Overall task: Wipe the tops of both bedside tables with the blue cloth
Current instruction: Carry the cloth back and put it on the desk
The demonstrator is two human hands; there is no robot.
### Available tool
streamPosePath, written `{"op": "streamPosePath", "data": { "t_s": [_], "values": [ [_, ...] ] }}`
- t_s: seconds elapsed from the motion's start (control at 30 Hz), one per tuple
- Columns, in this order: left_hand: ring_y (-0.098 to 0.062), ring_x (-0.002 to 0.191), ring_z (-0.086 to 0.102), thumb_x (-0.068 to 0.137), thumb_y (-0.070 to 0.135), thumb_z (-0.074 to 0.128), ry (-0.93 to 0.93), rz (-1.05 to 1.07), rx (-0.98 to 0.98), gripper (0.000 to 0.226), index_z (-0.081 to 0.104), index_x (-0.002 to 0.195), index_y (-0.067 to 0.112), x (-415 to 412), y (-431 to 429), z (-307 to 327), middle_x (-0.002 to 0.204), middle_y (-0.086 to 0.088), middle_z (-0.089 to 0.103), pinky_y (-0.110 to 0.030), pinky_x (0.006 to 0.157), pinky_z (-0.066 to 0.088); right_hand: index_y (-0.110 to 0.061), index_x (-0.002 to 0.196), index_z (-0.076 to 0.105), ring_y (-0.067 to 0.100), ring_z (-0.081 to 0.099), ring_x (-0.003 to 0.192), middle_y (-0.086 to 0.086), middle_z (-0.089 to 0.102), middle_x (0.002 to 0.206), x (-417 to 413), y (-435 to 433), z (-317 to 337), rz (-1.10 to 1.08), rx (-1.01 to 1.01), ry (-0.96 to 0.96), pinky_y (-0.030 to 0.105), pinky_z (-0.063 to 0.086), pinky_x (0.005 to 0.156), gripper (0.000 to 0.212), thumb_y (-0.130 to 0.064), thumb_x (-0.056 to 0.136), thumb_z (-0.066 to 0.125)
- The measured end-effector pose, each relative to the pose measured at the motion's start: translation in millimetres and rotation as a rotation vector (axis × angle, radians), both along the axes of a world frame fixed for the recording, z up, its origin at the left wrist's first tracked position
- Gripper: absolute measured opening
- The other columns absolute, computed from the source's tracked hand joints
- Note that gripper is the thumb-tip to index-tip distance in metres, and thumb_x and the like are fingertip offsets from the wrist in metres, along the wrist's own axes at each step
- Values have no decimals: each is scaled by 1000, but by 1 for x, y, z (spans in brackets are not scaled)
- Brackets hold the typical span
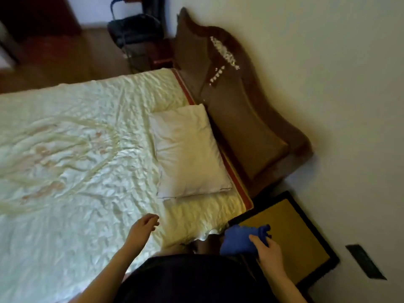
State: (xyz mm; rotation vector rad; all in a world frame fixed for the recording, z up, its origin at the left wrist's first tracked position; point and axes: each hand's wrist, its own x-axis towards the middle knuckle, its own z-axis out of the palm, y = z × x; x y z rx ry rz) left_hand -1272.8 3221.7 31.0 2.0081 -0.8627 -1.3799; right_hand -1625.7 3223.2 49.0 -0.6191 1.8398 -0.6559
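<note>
My right hand (267, 250) grips a bunched blue cloth (240, 238) just above the near-left corner of the near bedside table (290, 228), whose top is tan with a dark frame. Over the bed's near edge my left hand (144, 226) hovers with fingers loosely curled and nothing in it. The far bedside table (160, 55) is a dark reddish shape beyond the headboard, partly hidden by a black chair.
A bed (76, 149) with a cream quilt and a white pillow (188, 152) fills the left. The brown carved headboard (236, 101) stands against the white wall. A black chair (135, 29) stands on the wooden floor at the far side. A dark wall plate (365, 261) is low right.
</note>
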Motion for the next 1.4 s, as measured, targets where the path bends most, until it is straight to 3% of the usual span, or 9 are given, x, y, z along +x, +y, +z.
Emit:
{"op": "streamPosePath", "data": {
  "t_s": [0.13, 0.23, 0.37, 0.53, 0.67, 0.77, 0.97, 1.17, 1.4],
  "values": [
    [-23, 90, 68, 96, 22, 53, -41, 352, -19, 18, 69, 87, 22, 7, 108, 7, 92, -5, 73, -33, 76, 49, -8, 94, 66, 29, 62, 88, 16, 66, 99, 30, -4, 9, 312, -74, -25, 45, 49, 80, 9, -12, 86, 69],
    [-16, 88, 69, 90, 37, 53, -110, 531, -21, 19, 71, 90, 28, 3, 197, 13, 89, 3, 75, -40, 84, 51, -4, 106, 69, 34, 64, 99, 15, 69, 104, 66, -5, 9, 573, -90, -26, 53, 51, 91, 25, -19, 85, 71],
    [-17, 83, 68, 97, 22, 51, -178, 853, 7, 20, 67, 87, 30, -12, 300, 27, 87, 2, 74, -38, 81, 52, -2, 109, 68, 36, 67, 96, 19, 71, 104, 140, 11, 15, 882, -112, -79, 53, 54, 88, 30, -18, 84, 72],
    [-24, 79, 66, 97, 11, 51, -176, 1277, 32, 24, 67, 83, 22, -48, 408, 28, 86, -5, 72, -37, 77, 49, -7, 87, 66, 21, 62, 76, 4, 68, 81, 232, 74, 45, 1282, -145, -227, 29, 49, 60, 3, -4, 87, 64],
    [-20, 79, 64, 98, 11, 48, -124, 1642, 28, 22, 68, 91, 11, -92, 471, 23, 88, -8, 71, -30, 73, 49, -12, 88, 70, 27, 67, 87, 8, 71, 89, 295, 138, 44, 1543, -121, -276, 39, 53, 76, 7, -9, 83, 67],
    [-26, 82, 64, 99, 14, 47, -45, 1822, 64, 23, 69, 93, 12, -119, 516, 9, 91, -11, 72, -46, 83, 52, -14, 85, 70, 23, 66, 80, 7, 71, 84, 339, 190, 46, 1712, -74, -293, 38, 52, 72, 7, -16, 78, 69],
    [-37, 91, 67, 100, 19, 47, 27, 1979, 139, 22, 67, 91, 14, -103, 585, -7, 90, -12, 71, -50, 88, 53, -10, 67, 60, 13, 53, 62, -9, 58, 57, 423, 267, 32, 1875, -17, -255, 23, 40, 57, 19, -8, 85, 65],
    [-22, 93, 67, 99, 27, 46, -17, 1877, 99, 21, 66, 94, 23, 25, 653, 6, 97, -2, 71, -40, 90, 53, -7, 83, 68, 25, 61, 78, 8, 66, 80, 515, 300, 17, 1831, -55, -154, 46, 52, 79, 4, -10, 85, 66],
    [-14, 93, 68, 100, 20, 46, -97, 1804, -79, 24, 68, 102, 10, 179, 696, 25, 97, -5, 72, -23, 81, 52, -7, 77, 65, 28, 57, 68, 11, 61, 71, 644, 315, 11, 1728, -149, -31, 45, 48, 77, 11, -14, 85, 68]
  ]
}}
